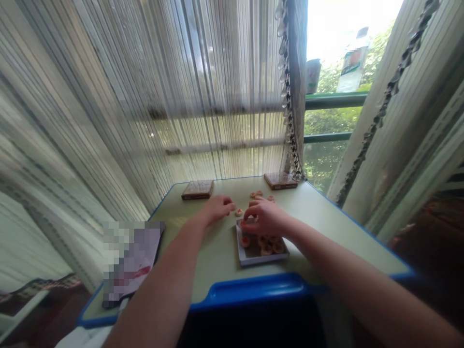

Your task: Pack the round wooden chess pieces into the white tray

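My right hand (268, 216) reaches over a shallow open box (239, 251), its fingers bent and closed at a round Chinese chess piece by the box's far left corner. More round, pale chess pieces (266, 249) with reddish markings lie in the box, partly hidden under that hand. My left hand (218, 208) is beside the box's far left side with its fingertips curled together; what they hold, if anything, is hidden. Between the two hands a single chess piece (238, 212) lies on the table. Beyond my right hand are several loose pieces (256, 194).
The pale table (213, 251) has a blue rim. Two flat brown boxes (197, 189) (280, 181) lie along its far edge. A dark-edged flat object (145, 251) is at the left. String curtains (203, 87) hang behind; a bottle (352, 63) and a can (312, 76) stand by the window.
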The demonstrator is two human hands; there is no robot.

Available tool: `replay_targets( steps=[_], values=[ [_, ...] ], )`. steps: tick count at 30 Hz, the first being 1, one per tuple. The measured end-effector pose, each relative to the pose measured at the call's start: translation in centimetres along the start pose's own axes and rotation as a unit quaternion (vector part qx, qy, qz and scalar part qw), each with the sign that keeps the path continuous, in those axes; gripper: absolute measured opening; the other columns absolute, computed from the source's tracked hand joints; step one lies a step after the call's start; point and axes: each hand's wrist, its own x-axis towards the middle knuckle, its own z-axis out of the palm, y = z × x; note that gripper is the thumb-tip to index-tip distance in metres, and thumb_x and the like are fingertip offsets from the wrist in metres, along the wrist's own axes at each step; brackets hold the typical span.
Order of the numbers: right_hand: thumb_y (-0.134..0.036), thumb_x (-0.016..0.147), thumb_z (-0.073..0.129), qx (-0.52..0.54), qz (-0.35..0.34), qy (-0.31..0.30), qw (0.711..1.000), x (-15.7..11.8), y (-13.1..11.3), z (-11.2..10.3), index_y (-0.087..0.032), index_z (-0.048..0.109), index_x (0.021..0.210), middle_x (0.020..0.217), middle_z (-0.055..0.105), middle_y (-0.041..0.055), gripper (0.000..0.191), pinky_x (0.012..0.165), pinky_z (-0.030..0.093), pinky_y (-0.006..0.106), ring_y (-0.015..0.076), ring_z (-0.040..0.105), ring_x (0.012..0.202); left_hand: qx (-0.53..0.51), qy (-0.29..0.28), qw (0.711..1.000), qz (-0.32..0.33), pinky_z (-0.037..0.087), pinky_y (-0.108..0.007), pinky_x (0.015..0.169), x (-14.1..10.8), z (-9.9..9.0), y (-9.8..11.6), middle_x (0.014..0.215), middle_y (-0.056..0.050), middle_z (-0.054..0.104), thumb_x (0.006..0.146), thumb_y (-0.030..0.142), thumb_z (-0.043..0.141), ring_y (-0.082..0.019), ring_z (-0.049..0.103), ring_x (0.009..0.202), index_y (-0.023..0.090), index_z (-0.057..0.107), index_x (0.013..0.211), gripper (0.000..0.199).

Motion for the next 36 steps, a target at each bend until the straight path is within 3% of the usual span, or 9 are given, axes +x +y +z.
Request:
replay_targets(
  steps=[4,9,16,22,36],
  values=[
    [-0.043,0.071,0.063,-0.032,0.006,-0.028,0.999,-0.2,-0.3,0.2,-0.023,0.071,0.072,0.070,0.061,0.0035,0.022,0.064,0.033,0.027,0.0178,0.049,0.077,-0.057,-0.093,0.994,0.002,0.032,-0.023,0.048,-0.7,-0.4,0.5,0.053,0.001,0.055,0.066,0.047,0.056,-0.011,0.046,0.051,0.013,0.063,0.067,0.034],
    [-0.048,0.073,0.059,-0.040,-0.001,-0.054,0.998,-0.2,-0.5,0.1,-0.026,0.073,0.078,0.071,0.062,0.0037,0.026,0.065,0.033,0.028,0.0188,0.047,0.077,-0.057,-0.140,0.988,0.025,0.034,-0.023,0.052,-0.7,-0.1,0.6,0.057,0.000,0.060,0.065,0.036,0.055,-0.012,0.050,0.054,0.014,0.064,0.066,0.024],
    [-0.047,0.074,0.057,-0.075,0.025,-0.047,0.996,0.2,-0.8,0.7,-0.025,0.072,0.073,0.069,0.062,0.0044,0.027,0.065,0.033,0.028,0.0186,0.047,0.074,-0.073,-0.159,0.984,0.028,0.037,-0.023,0.054,-0.6,-0.2,0.5,0.062,-0.002,0.064,0.065,0.031,0.052,-0.013,0.053,0.058,0.013,0.064,0.066,0.022],
    [-0.048,0.075,0.054,-0.093,0.024,-0.064,0.993,0.3,-0.9,0.9,-0.022,0.071,0.069,0.066,0.062,0.0042,0.031,0.062,0.031,0.027,0.0181,0.048,0.072,-0.082,-0.198,0.977,-0.005,0.033,-0.020,0.046,-0.5,-0.3,0.3,0.062,-0.003,0.065,0.065,0.031,0.056,-0.012,0.052,0.053,0.012,0.065,0.074,0.023],
    [-0.048,0.074,0.057,-0.103,0.040,-0.057,0.992,0.3,-1.3,0.7,-0.022,0.070,0.067,0.067,0.063,0.0048,0.030,0.059,0.029,0.029,0.0190,0.046,0.073,-0.096,-0.216,0.971,-0.044,0.036,-0.020,0.042,-1.0,-0.4,1.1,0.055,-0.003,0.063,0.067,0.030,0.056,-0.011,0.050,0.045,0.012,0.065,0.073,0.021]
  ],
)
